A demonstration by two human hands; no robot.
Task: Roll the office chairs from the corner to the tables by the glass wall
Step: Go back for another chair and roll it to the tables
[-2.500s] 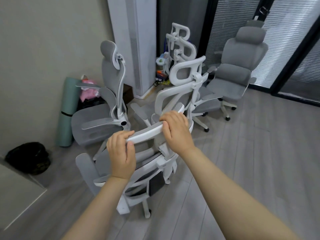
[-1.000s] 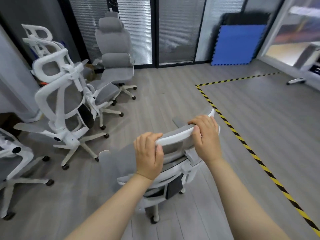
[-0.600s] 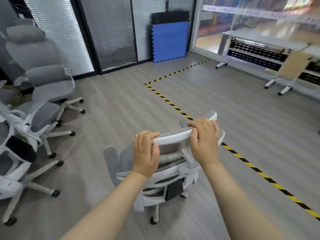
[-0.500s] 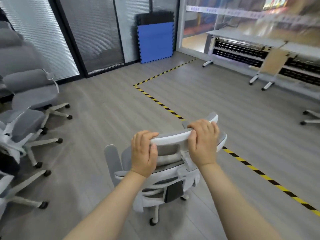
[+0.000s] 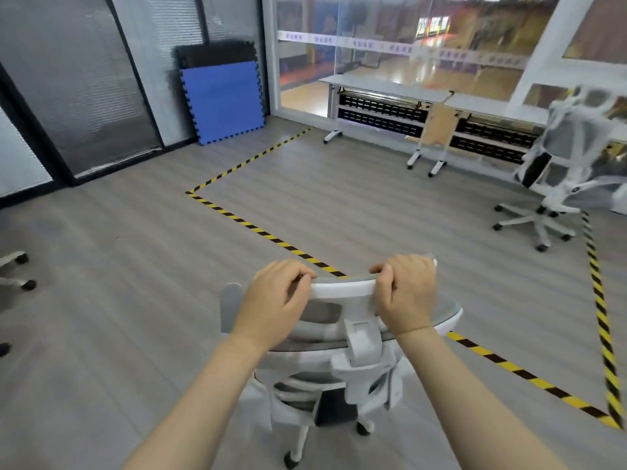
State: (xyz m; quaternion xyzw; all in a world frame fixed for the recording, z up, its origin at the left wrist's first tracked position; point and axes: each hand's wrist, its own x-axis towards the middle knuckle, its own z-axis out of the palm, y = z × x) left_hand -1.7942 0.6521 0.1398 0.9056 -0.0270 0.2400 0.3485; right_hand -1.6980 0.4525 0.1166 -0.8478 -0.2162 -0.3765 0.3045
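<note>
A white-framed grey mesh office chair stands right in front of me, its back toward me. My left hand grips the left end of its white headrest bar. My right hand grips the right end. The white tables stand along the glass wall at the far right. A second white office chair stands near those tables at the right edge.
Yellow-black floor tape marks out a rectangle ahead and to the right. Blue and black foam mats lean on the far wall. Caster legs of other chairs show at the left edge. Open grey floor lies ahead.
I have turned right from the corner with the chair in both hands. The corner chairs have slid out to the left; the tables, glass wall and another chair have come into view.
</note>
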